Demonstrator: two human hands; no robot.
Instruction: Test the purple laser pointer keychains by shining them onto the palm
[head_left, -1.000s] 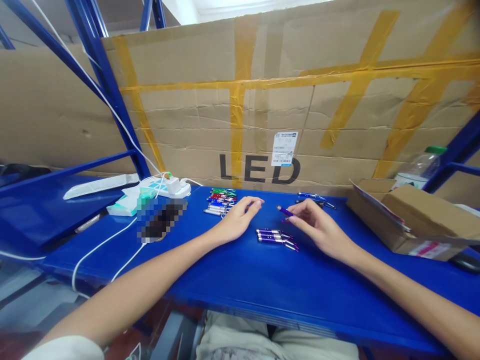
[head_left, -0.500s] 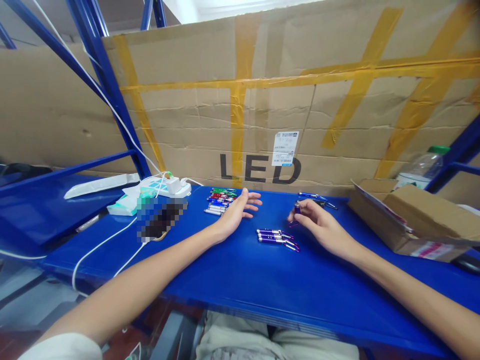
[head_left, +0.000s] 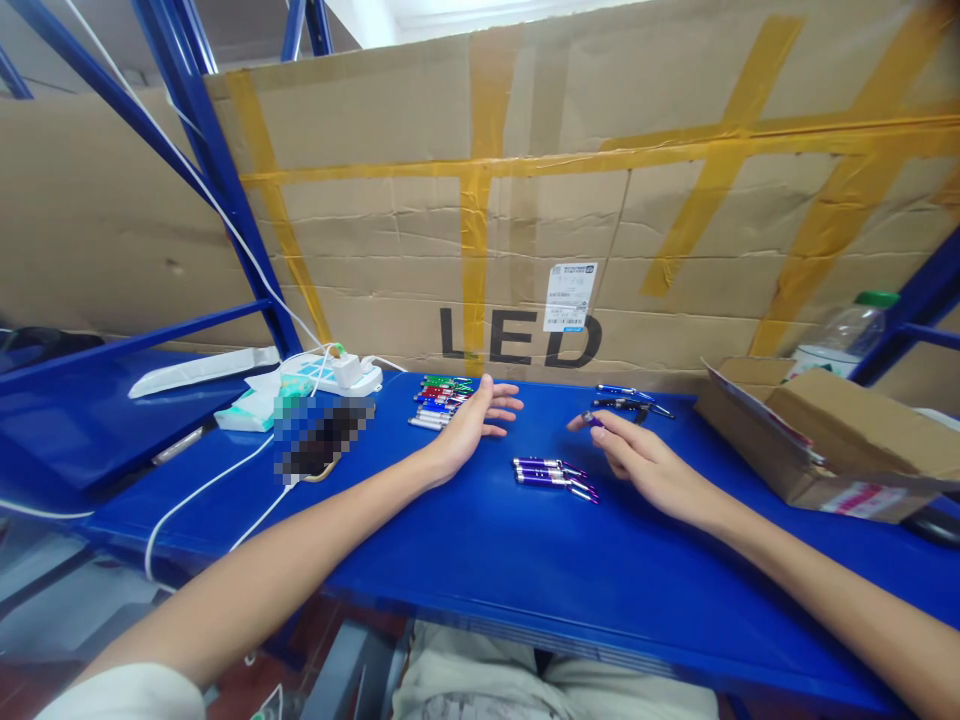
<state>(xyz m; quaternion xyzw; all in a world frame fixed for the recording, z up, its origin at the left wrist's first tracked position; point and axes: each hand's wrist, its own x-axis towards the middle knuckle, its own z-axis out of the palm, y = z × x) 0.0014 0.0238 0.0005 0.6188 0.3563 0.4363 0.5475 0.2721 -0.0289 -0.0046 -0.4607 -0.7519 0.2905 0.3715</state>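
My left hand (head_left: pixel 474 425) rests on the blue table (head_left: pixel 480 540) with its fingers spread, holding nothing, just right of a pile of coloured mini flashlights (head_left: pixel 441 398). My right hand (head_left: pixel 637 452) lies over a small purple flashlight (head_left: pixel 592 418), whose tip shows under the fingertips; the fingers curl around it. Between the hands lies a short row of purple flashlights (head_left: pixel 553 473). A few blue and dark flashlights (head_left: pixel 628 399) lie beyond my right hand near the cardboard wall.
A taped cardboard sheet marked LED (head_left: pixel 517 338) stands behind the table. An open cardboard box (head_left: pixel 832 440) and a plastic bottle (head_left: pixel 844 335) are at the right. A white power strip (head_left: pixel 334 375) with cables and a teal packet (head_left: pixel 251 412) lie at the left.
My right hand has lowered the purple flashlight from a raised pinch down toward the table. My left hand has shifted a little and spread its fingers.
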